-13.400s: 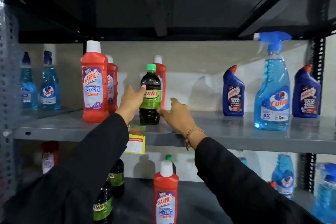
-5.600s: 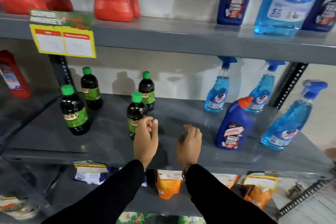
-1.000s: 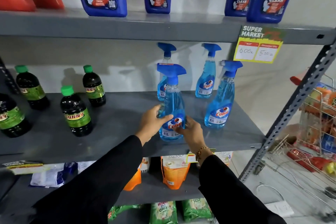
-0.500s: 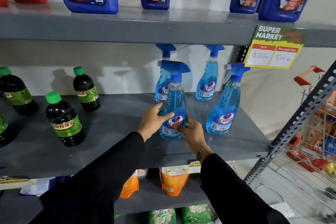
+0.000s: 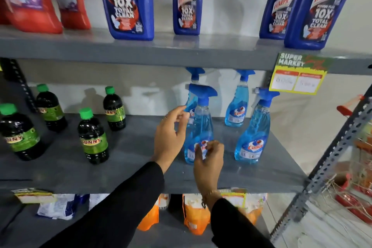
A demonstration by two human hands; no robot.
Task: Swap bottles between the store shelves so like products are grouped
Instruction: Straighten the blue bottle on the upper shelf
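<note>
**Setting the Colin spray down with its own kind**

Front Colin spray bottle (image 5: pixel 199 127) stands upright on the middle shelf (image 5: pixel 130 175), with three more Colin sprays just behind and to the right. Left hand (image 5: pixel 171 137) is beside the bottle's left flank, fingers spread and loose, not gripping. Right hand (image 5: pixel 209 159) sits in front of the label low down, fingertips pinched loosely together; can't tell if they touch the plastic.

If it were me finishing this step: check the base is flat, turn the label to face out like the front-right Colin bottle (image 5: pixel 253 139), and pull both hands straight back so a sleeve doesn't catch the trigger head. Tall and narrow, so probably tippy.

Readable stuff: "SUNNY" on the dark green-capped bottles (image 5: pixel 93 137) at left, "HARPIC 10X TOTAL CLEAN" on the blue bottles (image 5: pixel 126 2) above, and "SUPER MARKET" on the price tag (image 5: pixel 298 74). Prices too blurry.
</note>
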